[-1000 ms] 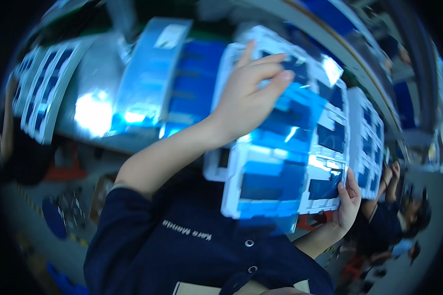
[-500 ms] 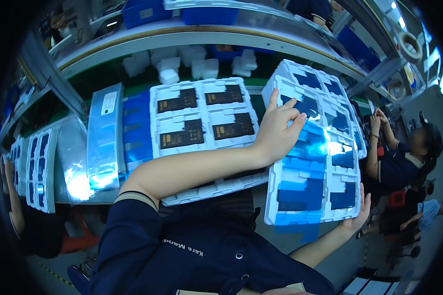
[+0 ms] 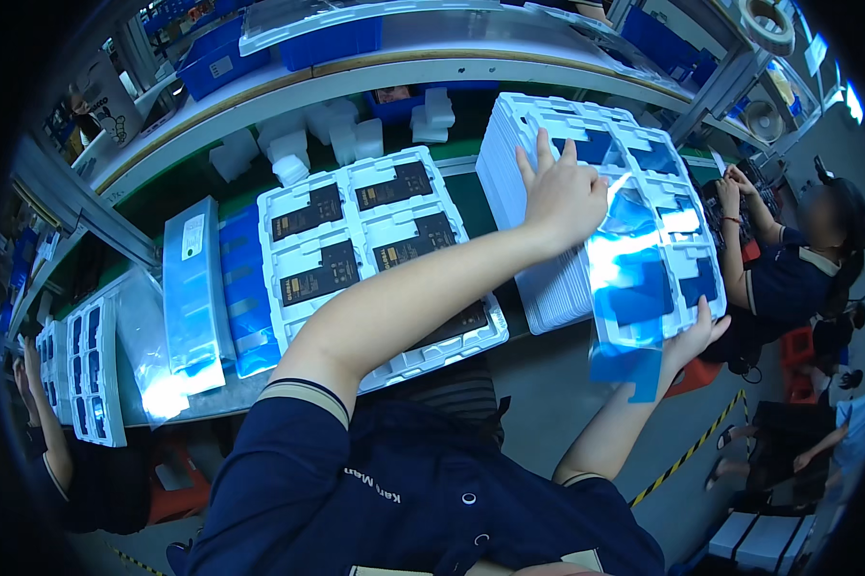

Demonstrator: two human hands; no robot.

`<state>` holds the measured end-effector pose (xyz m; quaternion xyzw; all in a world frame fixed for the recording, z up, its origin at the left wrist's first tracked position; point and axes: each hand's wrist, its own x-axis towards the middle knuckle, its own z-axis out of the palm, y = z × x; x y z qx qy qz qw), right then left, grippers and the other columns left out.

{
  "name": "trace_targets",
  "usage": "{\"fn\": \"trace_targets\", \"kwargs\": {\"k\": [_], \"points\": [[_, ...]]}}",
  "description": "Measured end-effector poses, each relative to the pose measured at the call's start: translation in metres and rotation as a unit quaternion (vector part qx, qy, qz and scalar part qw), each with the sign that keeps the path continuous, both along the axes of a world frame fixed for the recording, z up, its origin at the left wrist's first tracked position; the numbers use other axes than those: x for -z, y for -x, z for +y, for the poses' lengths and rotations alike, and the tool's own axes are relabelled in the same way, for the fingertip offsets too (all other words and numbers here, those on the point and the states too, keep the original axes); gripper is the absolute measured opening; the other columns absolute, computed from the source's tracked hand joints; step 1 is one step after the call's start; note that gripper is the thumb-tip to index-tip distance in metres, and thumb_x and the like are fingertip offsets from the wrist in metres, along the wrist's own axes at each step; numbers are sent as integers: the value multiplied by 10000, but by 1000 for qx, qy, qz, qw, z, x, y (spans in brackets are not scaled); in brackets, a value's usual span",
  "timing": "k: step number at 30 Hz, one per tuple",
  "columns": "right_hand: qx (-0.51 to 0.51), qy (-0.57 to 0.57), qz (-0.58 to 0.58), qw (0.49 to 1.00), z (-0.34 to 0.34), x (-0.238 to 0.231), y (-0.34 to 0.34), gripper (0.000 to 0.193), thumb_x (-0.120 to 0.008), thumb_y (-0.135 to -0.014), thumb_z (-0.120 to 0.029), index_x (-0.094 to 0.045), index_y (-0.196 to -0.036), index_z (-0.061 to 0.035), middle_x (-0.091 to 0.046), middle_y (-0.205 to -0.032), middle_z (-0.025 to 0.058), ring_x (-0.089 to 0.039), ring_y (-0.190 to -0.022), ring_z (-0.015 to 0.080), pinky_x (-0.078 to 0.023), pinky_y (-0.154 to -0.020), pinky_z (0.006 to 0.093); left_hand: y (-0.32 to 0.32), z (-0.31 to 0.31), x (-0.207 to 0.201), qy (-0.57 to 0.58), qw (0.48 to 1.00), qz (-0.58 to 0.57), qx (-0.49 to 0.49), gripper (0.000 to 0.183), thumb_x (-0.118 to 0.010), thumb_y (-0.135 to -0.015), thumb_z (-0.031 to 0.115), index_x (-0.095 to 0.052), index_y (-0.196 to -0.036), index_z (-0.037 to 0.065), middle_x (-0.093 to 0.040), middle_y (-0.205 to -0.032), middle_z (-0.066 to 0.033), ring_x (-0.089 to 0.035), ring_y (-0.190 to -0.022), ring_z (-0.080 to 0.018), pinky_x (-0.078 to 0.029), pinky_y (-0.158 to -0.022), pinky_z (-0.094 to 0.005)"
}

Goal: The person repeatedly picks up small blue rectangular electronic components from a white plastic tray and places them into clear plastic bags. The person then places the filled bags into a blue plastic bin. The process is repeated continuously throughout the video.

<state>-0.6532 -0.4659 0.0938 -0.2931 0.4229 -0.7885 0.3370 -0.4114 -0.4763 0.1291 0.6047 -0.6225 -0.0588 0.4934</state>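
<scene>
A white plastic tray (image 3: 651,197) lies on top of a tall stack of white trays (image 3: 551,283) at the right. Dark flat pieces sit in its compartments. Shiny blue film (image 3: 627,274) covers part of its left column and hangs over the near edge. Reaching across, my left hand (image 3: 565,200) rests on the tray beside the film with its fingers spread. My right hand (image 3: 694,338) grips the tray's near right corner, thumb on top. Left of the stack, my left forearm partly hides another white tray (image 3: 363,216) of flat black batteries (image 3: 319,273).
Blue film sheets (image 3: 248,288) and a clear-wrapped pack (image 3: 194,288) lie at the left. White foam blocks (image 3: 288,158) sit under the shelf (image 3: 432,69). Co-workers sit on both sides, one at the right (image 3: 788,269). More trays (image 3: 95,370) stand far left.
The top tray has moved away from me and now sits more squarely on the stack. Both hands moved with it. My left fingers are more spread. The view has shifted.
</scene>
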Motion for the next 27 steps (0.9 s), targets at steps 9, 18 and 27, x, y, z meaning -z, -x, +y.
{"fn": "trace_targets", "kwargs": {"k": [9, 18, 27], "points": [[-82, 37, 42, 995, -35, -10, -29, 694, -482, -842, 38, -93, -1413, -35, -419, -1275, 207, -529, -1096, 283, -494, -859, 405, -38, -39, 1, -47, 998, -19, -34, 327, -476, -877, 345, -711, -815, 124, -412, -1388, -197, -89, -1377, -443, 78, -1034, -644], [-75, 17, 60, 995, -52, -8, -32, 748, -531, -817, 56, -86, -1416, 22, -424, -1275, 208, -526, -1095, 269, -445, -911, 367, -103, 55, -19, -198, 919, 244, 236, 342, -503, -935, 330, -644, -923, 19, -606, -1003, -84, -537, -981, -147, -404, -854, -282], [-37, 33, 92, 994, -84, 13, -3, 706, -558, -763, 62, -236, -1392, 74, -383, -1323, 179, -480, -1154, 252, -406, -951, 333, -146, 272, -31, -246, 827, 383, 329, 315, -449, -969, 234, -574, -885, -43, -634, -840, -138, -664, -675, -205, -531, -619, -276]]}}
